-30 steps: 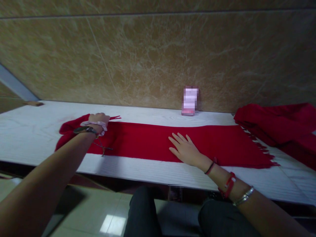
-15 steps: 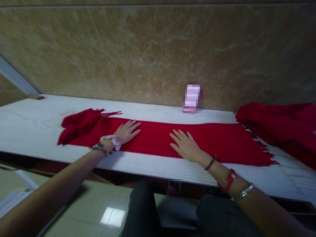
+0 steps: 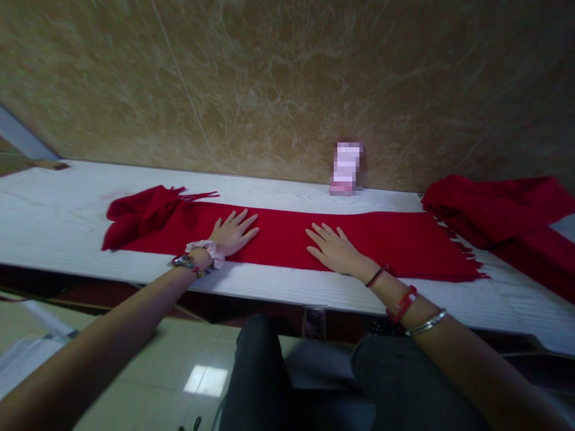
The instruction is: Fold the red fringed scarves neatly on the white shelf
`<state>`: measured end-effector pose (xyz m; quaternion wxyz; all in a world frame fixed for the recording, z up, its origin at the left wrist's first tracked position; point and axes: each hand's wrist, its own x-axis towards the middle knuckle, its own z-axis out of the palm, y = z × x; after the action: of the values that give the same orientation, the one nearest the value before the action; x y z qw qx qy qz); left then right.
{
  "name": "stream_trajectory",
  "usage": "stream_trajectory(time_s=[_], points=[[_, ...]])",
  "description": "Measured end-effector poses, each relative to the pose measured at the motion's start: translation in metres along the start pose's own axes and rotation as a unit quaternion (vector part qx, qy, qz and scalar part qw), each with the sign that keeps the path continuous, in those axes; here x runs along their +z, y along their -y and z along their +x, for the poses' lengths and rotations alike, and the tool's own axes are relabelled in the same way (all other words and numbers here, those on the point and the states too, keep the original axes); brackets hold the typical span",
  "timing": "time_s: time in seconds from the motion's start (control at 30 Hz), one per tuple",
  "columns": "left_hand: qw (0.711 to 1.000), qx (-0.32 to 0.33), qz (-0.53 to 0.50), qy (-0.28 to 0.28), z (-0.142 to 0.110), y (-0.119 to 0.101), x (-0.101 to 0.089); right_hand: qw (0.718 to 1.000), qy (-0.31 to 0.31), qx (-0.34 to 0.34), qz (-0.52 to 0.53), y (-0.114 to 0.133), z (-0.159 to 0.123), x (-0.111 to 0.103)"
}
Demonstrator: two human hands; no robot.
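Note:
A long red scarf [image 3: 283, 238] with fringed ends lies across the white wood-grain table [image 3: 269, 278]. Its middle and right stretch are flat, while the left end is bunched up in folds, with fringe strands poking toward the wall. My left hand [image 3: 233, 233] rests palm down on the scarf, left of its middle, fingers spread. To the right of it, my right hand [image 3: 335, 249] also lies flat on the cloth with its fingers apart. Neither hand grips anything. A stretch of bare red cloth shows between the two hands.
More red cloth [image 3: 498, 209] lies heaped at the right, beside the scarf's fringe. A blurred-out upright pink-and-white object [image 3: 345, 167] leans on the brown marbled wall [image 3: 269, 90]. My legs [image 3: 260, 371] are below the table's front edge.
My left hand has come off the bunched left end, moved right and flattened on the scarf. My right hand has stayed in place on the cloth. The view has shifted slightly.

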<state>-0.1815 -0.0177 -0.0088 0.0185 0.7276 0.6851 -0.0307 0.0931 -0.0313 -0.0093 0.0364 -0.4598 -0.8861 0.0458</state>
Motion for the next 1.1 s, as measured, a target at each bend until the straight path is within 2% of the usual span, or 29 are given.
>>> stream_trajectory(time_s=[0.1, 0.27, 0.37, 0.43, 0.5, 0.57, 0.73, 0.83, 0.93, 1.03, 1.1], points=[[1.0, -0.005, 0.007, -0.011, 0.0, 0.0, 0.001, 0.999, 0.01, 0.017, 0.033, 0.009, 0.008, -0.008], [1.0, -0.014, 0.016, -0.018, 0.0, 0.001, 0.002, 0.996, -0.049, -0.008, 0.073, 0.049, 0.038, -0.011], [1.0, -0.016, 0.01, -0.022, -0.001, 0.001, 0.002, 0.996, -0.027, -0.032, 0.079, 0.068, 0.054, -0.002], [1.0, -0.015, 0.007, -0.023, -0.002, 0.001, 0.002, 0.997, -0.006, -0.04, 0.071, 0.068, 0.055, 0.003], [1.0, -0.013, 0.006, -0.023, -0.001, 0.002, 0.002, 0.997, 0.0, -0.045, 0.055, 0.056, 0.048, 0.005], [1.0, -0.011, 0.005, -0.022, -0.001, 0.003, 0.003, 0.999, 0.001, -0.036, 0.034, 0.034, 0.032, 0.003], [1.0, -0.015, 0.001, -0.016, 0.002, 0.003, 0.004, 0.998, 0.009, 0.053, -0.042, -0.037, -0.021, -0.004], [1.0, -0.019, 0.003, -0.016, 0.002, 0.002, 0.003, 0.992, -0.003, 0.098, -0.081, -0.056, -0.034, -0.009], [1.0, -0.021, 0.005, -0.014, 0.002, 0.002, 0.002, 0.993, -0.036, 0.102, -0.054, -0.037, -0.023, -0.012], [1.0, -0.02, 0.006, -0.011, 0.002, 0.003, 0.002, 0.995, -0.08, 0.056, 0.006, 0.005, 0.002, -0.008], [1.0, -0.019, 0.008, -0.013, 0.002, 0.004, 0.003, 0.996, -0.08, 0.017, 0.032, 0.03, 0.015, -0.002]])
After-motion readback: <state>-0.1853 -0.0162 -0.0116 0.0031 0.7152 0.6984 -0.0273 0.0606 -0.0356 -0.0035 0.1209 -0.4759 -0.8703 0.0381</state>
